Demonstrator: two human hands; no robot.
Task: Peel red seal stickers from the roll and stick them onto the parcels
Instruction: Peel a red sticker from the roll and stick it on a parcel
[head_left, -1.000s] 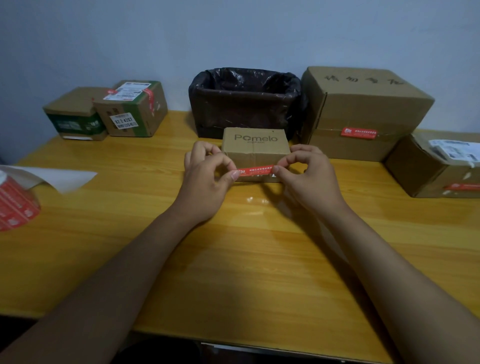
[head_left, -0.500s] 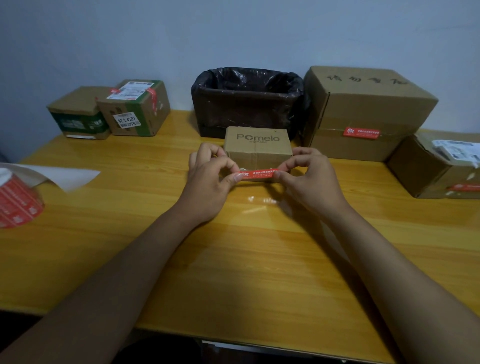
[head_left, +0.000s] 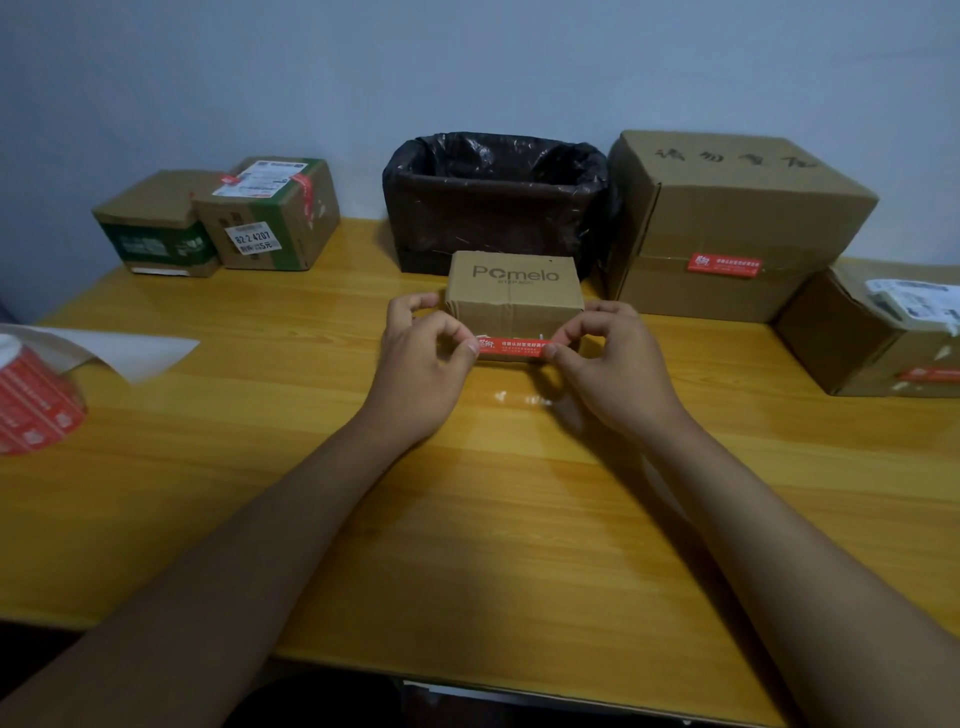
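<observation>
Two bare forearms reach forward over a wooden table (head_left: 467, 519), converging toward the middle. The left hand (head_left: 421, 369) and right hand (head_left: 618, 369) face each other, thumb and forefinger of each pinched together, the other fingers curled loosely above. Between the two pinches stretches a red sticker (head_left: 511, 347), one end gripped by each hand, its long axis running left to right and level. Just beyond the fingertips, the sticker lies against the near face of a small box (head_left: 514, 293); whether it is already stuck there cannot be told. Far left of the fingers lies the sticker roll (head_left: 31, 400). Farther back stand a black-lined bin (head_left: 493, 202) and more parcels.
</observation>
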